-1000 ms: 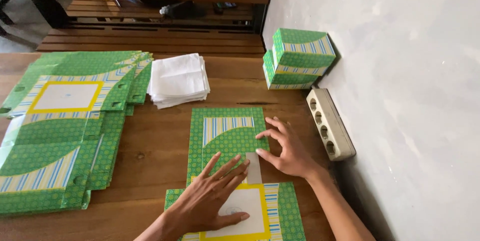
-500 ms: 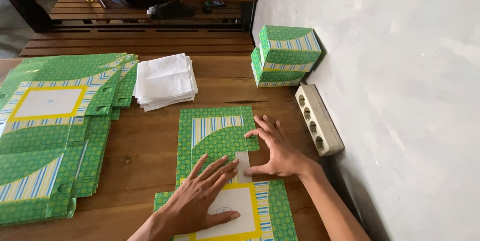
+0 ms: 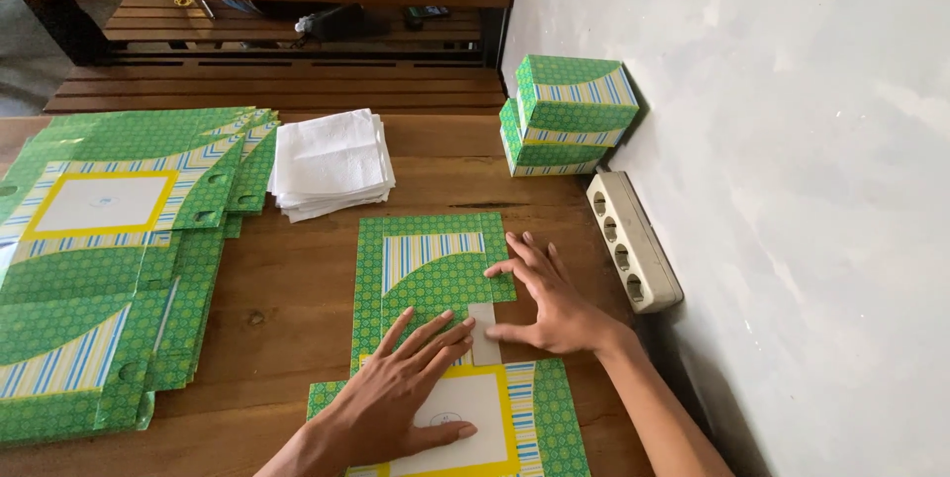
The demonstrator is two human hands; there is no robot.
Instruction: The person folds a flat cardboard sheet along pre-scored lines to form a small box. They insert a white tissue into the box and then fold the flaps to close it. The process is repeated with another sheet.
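Both hands have barely shifted since half a second ago, still pressed on the flat carton (image 3: 435, 269) lying at the table's near middle: left hand (image 3: 396, 393) flat with fingers spread wide over its white panel, right hand (image 3: 549, 299) splayed at the carton's three o'clock edge, neither gripping anything. On the wooden table (image 3: 287, 289) sit a stack of flat cartons (image 3: 109, 249) at nine o'clock, napkins (image 3: 332, 160) at eleven, two folded boxes (image 3: 569, 111) and a power strip (image 3: 633, 239) along the grey wall (image 3: 772, 141) at one to two o'clock.
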